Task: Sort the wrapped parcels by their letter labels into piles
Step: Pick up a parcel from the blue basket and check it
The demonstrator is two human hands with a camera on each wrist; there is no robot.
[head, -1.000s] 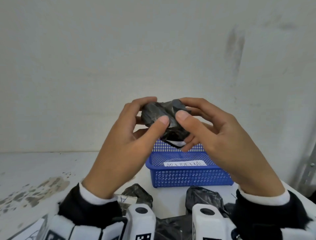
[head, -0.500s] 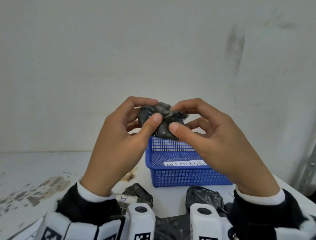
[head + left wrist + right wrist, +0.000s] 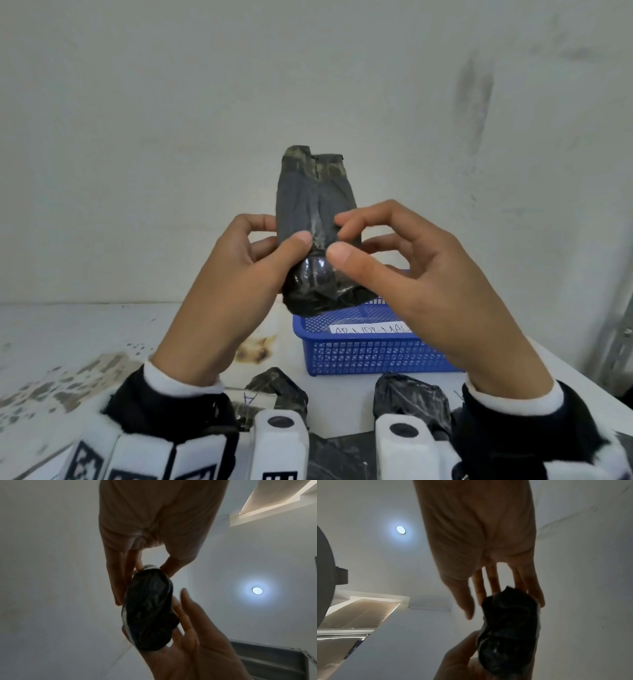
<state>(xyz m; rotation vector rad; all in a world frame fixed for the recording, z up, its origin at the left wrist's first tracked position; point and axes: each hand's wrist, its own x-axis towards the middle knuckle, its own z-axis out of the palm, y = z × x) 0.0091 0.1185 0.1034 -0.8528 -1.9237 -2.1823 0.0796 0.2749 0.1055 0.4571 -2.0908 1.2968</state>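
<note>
the left hand (image 3: 219, 294) grips a dark parcel (image 3: 317, 219), thumb pressed on its front and fingers curled round the back. half a second ago that parcel was a small crumpled lump between both hands; now it stands upright and long, its top edge well above the fingers, its shiny lower end just over the basket. no letter label shows on the side facing here. the right hand (image 3: 421, 294) has eased off a little: its thumb tip and forefinger pinch the parcel's right edge, and its other fingers reach behind. both hands sit higher against the wall than before.

on the desk (image 3: 68, 329), near the left wrist, lies another dark parcel (image 3: 277, 387) with a white label marked a (image 3: 250, 397). right of it sits the blue basket (image 3: 370, 353), with a handwritten paper strip (image 3: 368, 329) inside, partly hidden by the right hand. in front of the basket, by the right wrist, lies one more black parcel (image 3: 409, 399). basket and desk parcels have not moved.
</note>
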